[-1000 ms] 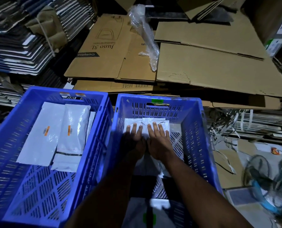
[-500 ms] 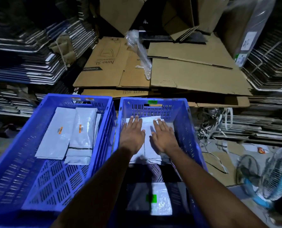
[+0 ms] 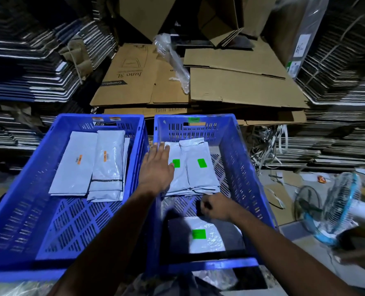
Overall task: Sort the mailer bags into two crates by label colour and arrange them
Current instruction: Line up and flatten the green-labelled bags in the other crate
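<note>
While the left hand [image 3: 156,169] lies flat, fingers straight, on the left edge of the green-label stack [image 3: 190,167] at the far end of the right crate [image 3: 250,167], the right hand [image 3: 216,207] sits just behind that stack w/ fingers curled; can't tell if it's holding anything (too blurred and dark there). One more green-label bag [image 3: 203,236] lies loose at the near end of the same crate, well apart from the stack. The left crate [image 3: 23,189] holds the orange-label bags [image 3: 96,165], side by side and partly overlapping, at its far end.

Step in hand, I'd say: tidying the green stack, i.e. arranging, not sorting. Sorting looks mostly done, though some plastic shows below the crates' near edge and could be more bags. Next move prob. calls for the right hand to take the loose bag and lay it squarely by the stack, label up, while the left keeps the slippery pile from sliding.
</note>
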A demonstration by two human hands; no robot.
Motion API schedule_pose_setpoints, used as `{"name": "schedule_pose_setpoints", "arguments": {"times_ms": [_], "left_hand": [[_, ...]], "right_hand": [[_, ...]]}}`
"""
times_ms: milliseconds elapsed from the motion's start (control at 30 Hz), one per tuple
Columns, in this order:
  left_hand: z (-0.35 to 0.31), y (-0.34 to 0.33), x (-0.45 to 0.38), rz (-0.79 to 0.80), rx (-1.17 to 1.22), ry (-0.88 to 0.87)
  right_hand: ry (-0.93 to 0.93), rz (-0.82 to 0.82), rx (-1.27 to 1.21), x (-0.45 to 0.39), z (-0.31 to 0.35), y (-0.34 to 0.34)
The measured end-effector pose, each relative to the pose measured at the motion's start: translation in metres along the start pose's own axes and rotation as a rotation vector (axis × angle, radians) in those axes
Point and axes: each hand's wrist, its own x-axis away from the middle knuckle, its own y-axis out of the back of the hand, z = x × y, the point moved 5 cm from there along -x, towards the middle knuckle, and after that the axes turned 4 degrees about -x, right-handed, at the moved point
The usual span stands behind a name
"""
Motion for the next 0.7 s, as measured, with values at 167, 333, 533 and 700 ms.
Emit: {"name": "schedule_pose_setpoints", "arguments": {"times_ms": [167,333,533,700], "left_hand": [[0.001,0.003,0.006,-0.025,0.08,0.014],[0.0,0.007,0.007,-0.045,0.11,0.031],[0.003,0.011,0.009,-0.091,0.228,0.062],[0.013,0.008,-0.012,-0.05,0.233,0.113]], "right_hand": [[0.008,0.246,0.239,-0.006,-0.005,-0.039],[-0.003,0.38,0.113,-0.004,-0.003,-0.042],[0.043,0.121,-0.407,0.011,-0.003,0.01],[-0.047,-0.418,-0.883,-0.005,-0.014,0.065]]}}
